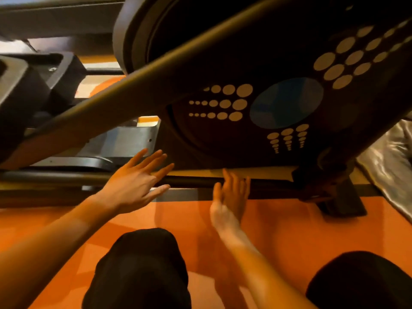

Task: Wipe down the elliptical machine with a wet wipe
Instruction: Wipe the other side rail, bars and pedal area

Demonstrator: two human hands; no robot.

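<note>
So, fingers first: the left hand (133, 184) has all its fingers (153, 157) straight and fanned wide apart, palm down. Their tips lie over the bottom edge of the elliptical machine (223, 139), right where the dark flywheel cover (196, 134) meets the black base rail (196, 181). I can't tell if they actually touch it.

The right hand (229, 197) is seen more edge-on and a bit blurred. Its fingers (234, 181) are straight and close together, pointing up at that same rail, with the tips reaching the tan strip just under the cover. The thumb sits slightly off to the side. I can't make out a wet wipe in either hand; the right palm is turned away, so I can't tell what's against it.

Going outward, the cover has beige dot patterns and a blue disc (286, 102) on it, and it fills the area above both hands. A long crank arm (145, 74) slants across it from lower left to upper right, and a pedal (26, 85) sits at the far left. The stabilizer foot (343, 204) rests on the orange floor (289, 230) just right of the right hand, with a silvery sheet (390, 157) beyond it at the right edge. Two knees (142, 264) in black are down at the near edge of the floor.
</note>
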